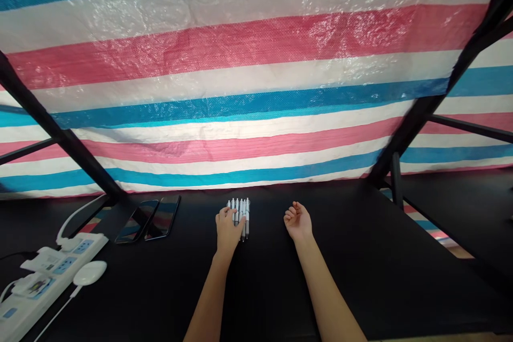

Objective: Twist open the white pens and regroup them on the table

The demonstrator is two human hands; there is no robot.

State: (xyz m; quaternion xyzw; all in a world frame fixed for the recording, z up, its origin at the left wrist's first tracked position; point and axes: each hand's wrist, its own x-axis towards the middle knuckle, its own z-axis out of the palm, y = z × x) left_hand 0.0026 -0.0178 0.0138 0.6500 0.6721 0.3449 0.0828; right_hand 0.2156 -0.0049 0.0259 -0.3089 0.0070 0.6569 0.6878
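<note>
Several white pens (242,207) lie side by side on the black table (264,288), their length running away from me. My left hand (229,228) rests over the left and near part of the row, fingers apart, thumb along the pens on the right; it covers part of them. To the right of the pens, my right hand (297,220) lies on its side with the palm turned inward and the fingers curled, and nothing shows in it. A gap separates it from the pens.
Two dark phones (137,221) lie at the left. Nearer on that side are a white power strip (52,278) with plugs and cables, and a white round device (90,273). A striped sheet (240,75) hangs behind, between black frame bars (417,117).
</note>
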